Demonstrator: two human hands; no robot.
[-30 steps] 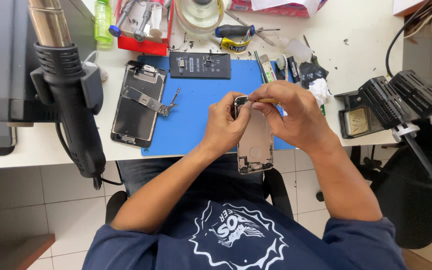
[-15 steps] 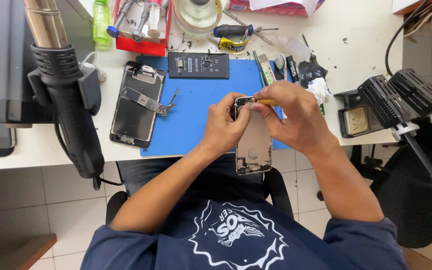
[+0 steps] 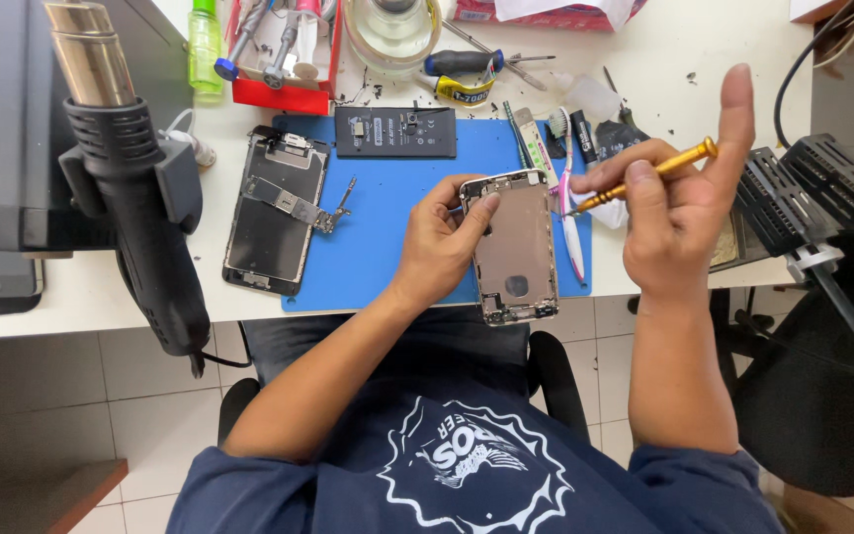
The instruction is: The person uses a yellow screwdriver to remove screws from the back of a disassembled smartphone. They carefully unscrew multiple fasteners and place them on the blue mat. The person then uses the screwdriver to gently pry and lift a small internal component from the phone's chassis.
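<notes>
Phone housing (image 3: 516, 247), gold-toned and opened up, lies half on the blue mat (image 3: 387, 218) and half over the bench (image 3: 71, 297) edge toward my lap. Left hand (image 3: 442, 242) grasps it along its left side, fingers curled over the top corner. Right hand (image 3: 679, 213) is lifted off to the right, well apart from the housing, pinching a gold screwdriver (image 3: 644, 176) between thumb and bent fingers, index finger stretched straight up.

Risks as I judge them:
- Housing overhangs the bench edge; if the left hand loosens, it could tip off and fall.
- Screwdriver tip points back toward the housing's upper right; a careless return could scratch the inner parts or slip off a screw.
- Any screw on the tip could drop and be lost among the clutter.

Nearby: detached screen assembly (image 3: 277, 210) left of the mat, black battery (image 3: 394, 133) at the mat's top, toothbrush (image 3: 567, 198) just right of the housing, heat gun (image 3: 140, 198) hanging at far left.

Hard to make out: whether the screwdriver tip carries a screw; the small parts inside the housing; the red tray (image 3: 284, 59) and tape roll (image 3: 392, 30), cut by the top edge.
</notes>
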